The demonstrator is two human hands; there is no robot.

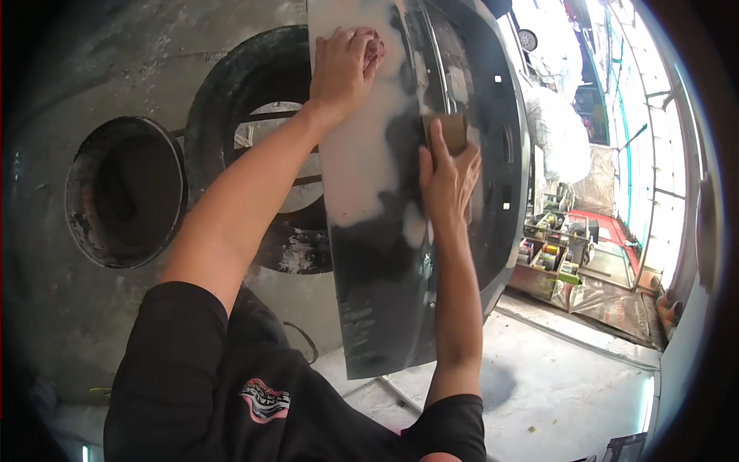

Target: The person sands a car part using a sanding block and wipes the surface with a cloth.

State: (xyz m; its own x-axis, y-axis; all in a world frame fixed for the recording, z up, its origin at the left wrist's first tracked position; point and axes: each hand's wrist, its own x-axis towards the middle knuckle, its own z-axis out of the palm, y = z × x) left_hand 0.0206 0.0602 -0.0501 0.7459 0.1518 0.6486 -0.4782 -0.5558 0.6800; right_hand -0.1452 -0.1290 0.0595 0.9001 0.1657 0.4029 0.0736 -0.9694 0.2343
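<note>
A car body panel (369, 177) lies lengthwise before me, its surface patched in pale grey and black. Near its far end my left hand (342, 69) rests on the pale area, fingers curled round a crumpled reddish cloth (375, 48). Farther right, my right hand (450, 177) presses a flat brown sanding block (448, 131) on the panel beside a long raised ridge. The thumb lies over the block and the other fingers run along its right side. The block's underside is hidden.
A black tyre (212, 108) lies under the panel's left side. Left of it stands a round bucket (182, 177) with dark liquid inside. At the right are a rack of bottles and cans (550, 250), clear plastic sheeting (558, 135) and a pale floor (539, 377).
</note>
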